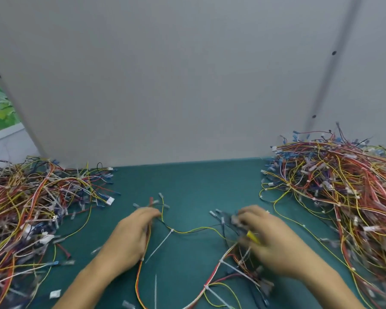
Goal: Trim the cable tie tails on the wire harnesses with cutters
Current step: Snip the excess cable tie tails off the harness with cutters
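Observation:
One wire harness (187, 230) of yellow, red and black wires lies across the green mat between my hands. Long white cable tie tails (159, 245) stick out from it at several spots, another tie tail (236, 269) lower right. My left hand (134, 233) grips the harness's left branch, fingers curled round the wires. My right hand (267, 237) is motion-blurred; it holds the cutters with yellow handles (253, 237) and rests on the harness's right branch. The cutter jaws are hidden by blur and wires.
A large heap of harnesses (25, 210) fills the left side of the green mat (187, 186). Another big heap (343, 192) covers the right side. A grey partition wall (187, 85) stands behind. Loose connectors and a cut tie (155, 288) lie near the front edge.

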Demonstrator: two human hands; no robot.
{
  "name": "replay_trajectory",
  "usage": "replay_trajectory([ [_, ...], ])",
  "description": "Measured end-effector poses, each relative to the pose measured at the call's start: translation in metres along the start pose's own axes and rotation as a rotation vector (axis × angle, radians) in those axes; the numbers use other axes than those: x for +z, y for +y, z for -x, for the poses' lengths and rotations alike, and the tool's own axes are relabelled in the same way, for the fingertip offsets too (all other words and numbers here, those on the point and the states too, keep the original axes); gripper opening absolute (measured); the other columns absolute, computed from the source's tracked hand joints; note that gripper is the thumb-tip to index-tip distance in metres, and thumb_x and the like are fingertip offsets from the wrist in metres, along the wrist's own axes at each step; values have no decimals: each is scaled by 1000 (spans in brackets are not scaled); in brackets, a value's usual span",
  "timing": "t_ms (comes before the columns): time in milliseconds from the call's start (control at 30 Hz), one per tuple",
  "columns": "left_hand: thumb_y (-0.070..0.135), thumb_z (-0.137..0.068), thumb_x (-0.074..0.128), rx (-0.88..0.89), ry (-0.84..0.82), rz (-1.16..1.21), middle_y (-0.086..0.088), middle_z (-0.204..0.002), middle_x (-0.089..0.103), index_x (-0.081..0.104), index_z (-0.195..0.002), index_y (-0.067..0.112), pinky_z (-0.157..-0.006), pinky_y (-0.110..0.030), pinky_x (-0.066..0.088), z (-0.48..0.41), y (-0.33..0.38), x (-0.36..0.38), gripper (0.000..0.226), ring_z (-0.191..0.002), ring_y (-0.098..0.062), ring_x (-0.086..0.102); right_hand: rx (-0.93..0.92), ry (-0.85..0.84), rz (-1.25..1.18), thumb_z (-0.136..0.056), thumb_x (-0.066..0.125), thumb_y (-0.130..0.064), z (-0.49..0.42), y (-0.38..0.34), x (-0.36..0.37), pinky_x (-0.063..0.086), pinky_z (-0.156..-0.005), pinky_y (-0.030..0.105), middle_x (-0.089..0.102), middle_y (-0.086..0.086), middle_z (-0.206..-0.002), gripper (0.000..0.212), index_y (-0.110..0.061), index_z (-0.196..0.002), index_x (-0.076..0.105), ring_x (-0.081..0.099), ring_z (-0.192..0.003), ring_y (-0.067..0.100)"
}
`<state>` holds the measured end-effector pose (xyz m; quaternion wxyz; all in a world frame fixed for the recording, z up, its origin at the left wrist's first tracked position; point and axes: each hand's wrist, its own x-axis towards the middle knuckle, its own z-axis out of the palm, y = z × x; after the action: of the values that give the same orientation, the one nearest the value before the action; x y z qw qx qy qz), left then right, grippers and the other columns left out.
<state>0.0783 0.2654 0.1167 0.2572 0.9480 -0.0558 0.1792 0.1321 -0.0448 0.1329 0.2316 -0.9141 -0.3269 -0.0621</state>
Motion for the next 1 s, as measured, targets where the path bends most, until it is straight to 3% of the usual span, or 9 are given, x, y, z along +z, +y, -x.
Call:
replay_trajectory([
  [67,-12,-84,52,-74,134,-22,8,-116,56,64,-117,8,-95,-11,32,5,-6,-6,40,-104,-9,54,155,136,-116,-88,67,-25,2,8,-20,43,-84,33,61,-6,-103,18,-19,-104,61,57,-96,15],
  [133,-5,-87,57,-174,200,-32,4,-113,58,61,-120,8,-89,-23,39,11,-13,-10,36,-97,-15,59,305,216,-128,-88,67,-25,4,16,-31,44,-73,32,65,-6,-90,11,-23,-95,60,59,-86,16],
  [200,4,-85,65,-294,213,6,1,-105,55,60,-121,8,-78,-31,42,15,-19,-12,36,-80,-15,62,403,236,-148,-87,67,-26,6,24,-34,41,-68,31,65,-5,-83,9,-23,-89,59,57,-81,18],
  [300,11,-76,78,-412,178,3,1,-105,52,57,-123,12,-72,-31,42,15,-25,-9,51,-71,-5,61,485,200,-156,-87,68,-27,6,29,-30,40,-66,32,63,-5,-79,11,-22,-84,58,56,-77,16],
  [467,-1,-67,82,-497,167,134,-3,-108,56,57,-120,16,-73,-31,48,13,-29,-4,61,-72,-8,66,512,90,-59,-84,69,-31,3,25,-13,39,-61,30,59,-9,-72,14,-27,-80,55,54,-74,15],
  [600,-16,-70,73,-587,234,531,-7,-119,56,52,-115,19,-68,-31,55,14,-30,-1,61,-78,-17,71,528,19,71,-85,63,-38,2,25,-3,46,-70,34,62,-6,-82,17,-25,-88,53,57,-86,26],
  [733,-23,-70,67,-727,324,810,-12,-113,56,47,-121,10,-67,-26,54,12,-34,4,64,-61,-13,71,549,-25,173,-87,57,-42,3,30,0,42,-70,34,63,0,-91,18,-26,-91,50,58,-93,30],
  [867,-25,-69,65,-768,274,949,-15,-100,67,52,-115,3,-73,-33,52,13,-40,6,55,-75,-26,69,515,93,227,-88,58,-36,3,27,-7,43,-71,36,55,-2,-83,19,-22,-82,47,57,-89,30],
  [1000,-26,-67,64,-709,255,953,-4,-83,74,60,-101,9,-70,-28,56,13,-42,7,49,-71,-22,71,309,167,85,-83,67,-30,-10,5,-11,38,-62,37,49,-7,-69,26,-23,-73,44,49,-71,24],
])
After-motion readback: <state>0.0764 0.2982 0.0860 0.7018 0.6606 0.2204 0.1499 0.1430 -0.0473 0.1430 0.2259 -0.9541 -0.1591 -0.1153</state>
